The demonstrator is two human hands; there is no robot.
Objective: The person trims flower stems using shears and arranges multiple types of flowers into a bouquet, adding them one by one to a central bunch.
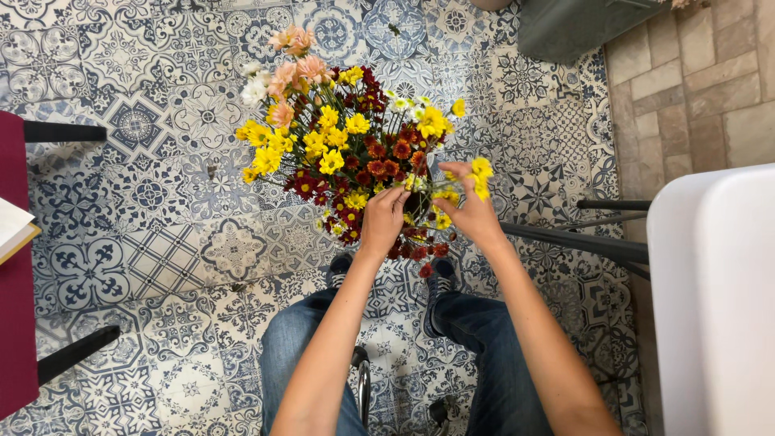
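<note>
From the head camera, a bunch of flowers (347,153) in yellow, dark red, peach and white stands on the patterned tile floor (161,242), just in front of the person's shoes. The left hand (383,220) reaches into the blooms, fingers curled; what its grip holds I cannot tell. The right hand (471,211) pinches a yellow flower stem (480,173) at the bunch's right edge.
</note>
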